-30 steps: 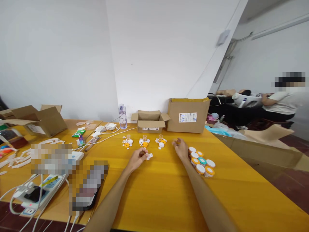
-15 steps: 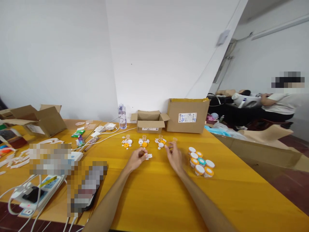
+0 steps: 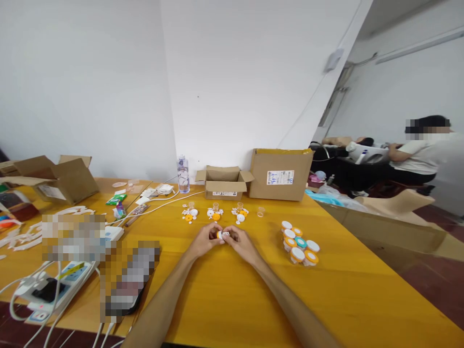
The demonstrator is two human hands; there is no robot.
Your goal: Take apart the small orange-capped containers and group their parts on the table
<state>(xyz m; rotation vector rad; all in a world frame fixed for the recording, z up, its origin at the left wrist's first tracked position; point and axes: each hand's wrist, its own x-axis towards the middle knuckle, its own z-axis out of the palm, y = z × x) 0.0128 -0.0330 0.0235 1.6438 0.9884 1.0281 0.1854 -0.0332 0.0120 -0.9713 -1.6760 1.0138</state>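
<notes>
My left hand [image 3: 205,240] and my right hand [image 3: 240,241] meet at the middle of the yellow table [image 3: 232,290]. Both pinch a small orange and white plastic part [image 3: 221,235] between their fingertips. Just beyond the hands lie three little heaps of white and orange parts [image 3: 215,213], each with a small clear cup. A single clear cup [image 3: 260,211] stands alone to their right. A cluster of several small jars with white, orange and teal lids [image 3: 299,244] sits right of my right hand.
Two cardboard boxes [image 3: 224,182] [image 3: 281,174] and a water bottle [image 3: 183,174] stand at the far edge by the wall. Power strips, cables [image 3: 50,290] and another open box [image 3: 61,179] crowd the left side. Another person [image 3: 420,154] sits far right.
My right hand has left the jars, swept left across the table and joined my left hand on the small part. A clear cup now stands alone where the right hand was.
</notes>
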